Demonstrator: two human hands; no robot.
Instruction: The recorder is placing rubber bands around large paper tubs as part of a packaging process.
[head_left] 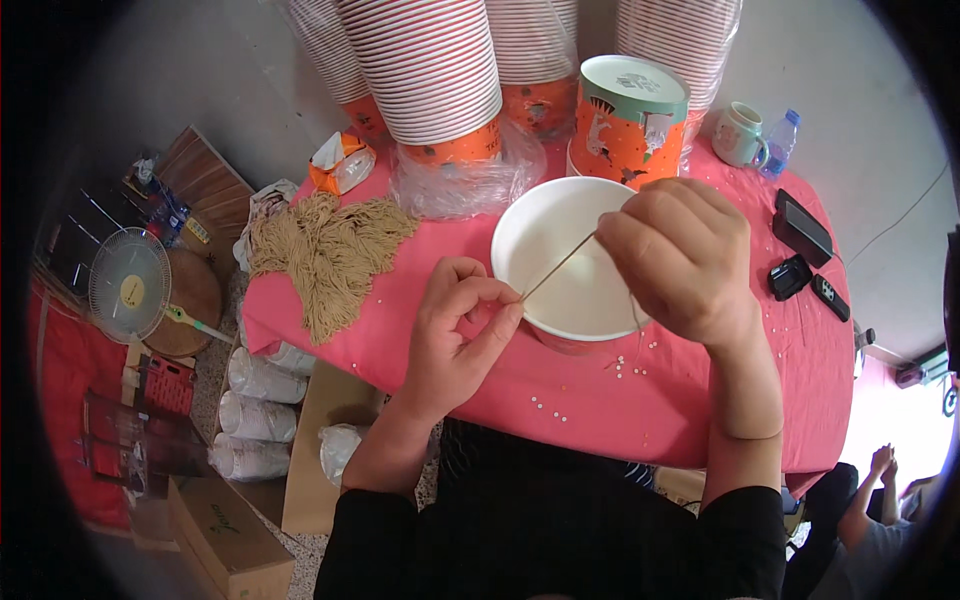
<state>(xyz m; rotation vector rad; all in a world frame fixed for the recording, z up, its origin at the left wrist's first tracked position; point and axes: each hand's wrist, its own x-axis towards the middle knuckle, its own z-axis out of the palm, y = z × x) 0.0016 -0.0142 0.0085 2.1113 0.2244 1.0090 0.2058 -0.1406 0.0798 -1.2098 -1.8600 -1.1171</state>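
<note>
A thin brown string (562, 262) is stretched taut between my two hands, slanting up to the right above a white paper bucket (588, 297). My left hand (452, 335) pinches its lower end between thumb and forefinger, just at the bucket's near left rim. Higher up, my right hand (682, 262) is closed on the other end, and a loose length hangs below it past the rim. The bucket stands mouth up, and its inside looks white. Left of it lies a spread heap of tan strings (335, 250).
Tall nested stacks of orange-and-white buckets (425, 75) and a lidded bucket (628, 140) line the back. A mug (738, 137), bottle (782, 140), black case (802, 227) and remote (830, 297) sit right. Small white discs (620, 368) dot the pink cloth (470, 400). Another person's hands (883, 465) show lower right.
</note>
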